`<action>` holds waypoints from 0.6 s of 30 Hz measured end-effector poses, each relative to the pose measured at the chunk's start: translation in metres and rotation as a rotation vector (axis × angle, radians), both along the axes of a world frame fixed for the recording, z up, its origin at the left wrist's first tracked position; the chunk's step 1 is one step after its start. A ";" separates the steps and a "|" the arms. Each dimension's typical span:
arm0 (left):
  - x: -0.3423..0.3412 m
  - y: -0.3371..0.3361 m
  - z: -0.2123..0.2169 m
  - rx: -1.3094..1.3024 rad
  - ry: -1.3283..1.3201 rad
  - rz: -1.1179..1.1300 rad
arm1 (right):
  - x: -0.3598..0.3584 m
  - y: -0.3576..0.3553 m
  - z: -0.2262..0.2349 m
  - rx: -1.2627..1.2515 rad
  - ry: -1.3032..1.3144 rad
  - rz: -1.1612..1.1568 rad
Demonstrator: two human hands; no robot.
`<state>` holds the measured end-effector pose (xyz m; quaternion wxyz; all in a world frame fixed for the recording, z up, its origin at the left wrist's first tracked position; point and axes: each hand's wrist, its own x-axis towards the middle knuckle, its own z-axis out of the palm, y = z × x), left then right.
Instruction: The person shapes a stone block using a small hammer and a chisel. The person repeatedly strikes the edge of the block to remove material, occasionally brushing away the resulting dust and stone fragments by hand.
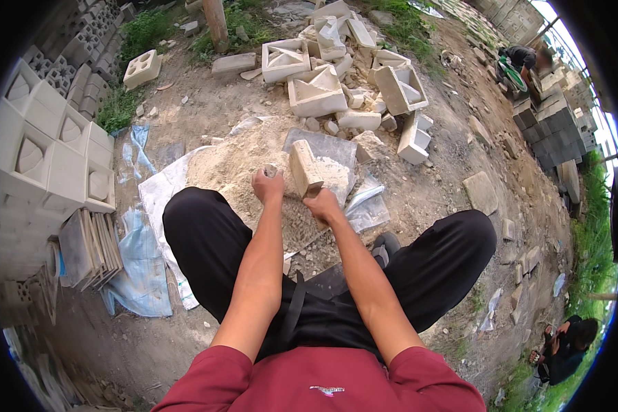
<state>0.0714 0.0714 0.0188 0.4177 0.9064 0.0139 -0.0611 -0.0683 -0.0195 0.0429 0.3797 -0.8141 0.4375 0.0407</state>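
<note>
My right hand grips the near lower corner of a cream cast block, which stands tilted on its edge in front of me. Just to its left, my left hand is closed around a small greyish thing, mostly hidden by the fingers. Below both hands spreads a heap of pale sandy powder on a white sheet. A flat grey board lies behind the block, dusted with the same powder.
Broken cream blocks pile up ahead. Decorative blocks are stacked at the left, above thin boards and a blue sheet. One person is by grey blocks far right; another sits lower right.
</note>
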 end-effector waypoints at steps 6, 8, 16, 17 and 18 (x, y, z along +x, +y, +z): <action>-0.004 -0.008 0.001 0.039 -0.066 -0.066 | -0.018 -0.003 0.003 -0.068 -0.094 -0.211; -0.011 -0.009 0.000 0.029 -0.024 -0.077 | -0.026 0.001 0.006 -0.120 -0.008 -0.280; 0.001 -0.028 0.007 -0.145 -0.034 -0.004 | 0.002 0.014 -0.007 0.023 -0.102 0.020; -0.002 -0.026 0.009 -0.127 -0.049 -0.020 | -0.002 0.019 -0.008 0.041 -0.098 0.020; -0.002 -0.020 0.008 -0.110 -0.062 -0.029 | -0.006 0.024 -0.003 0.006 -0.143 -0.105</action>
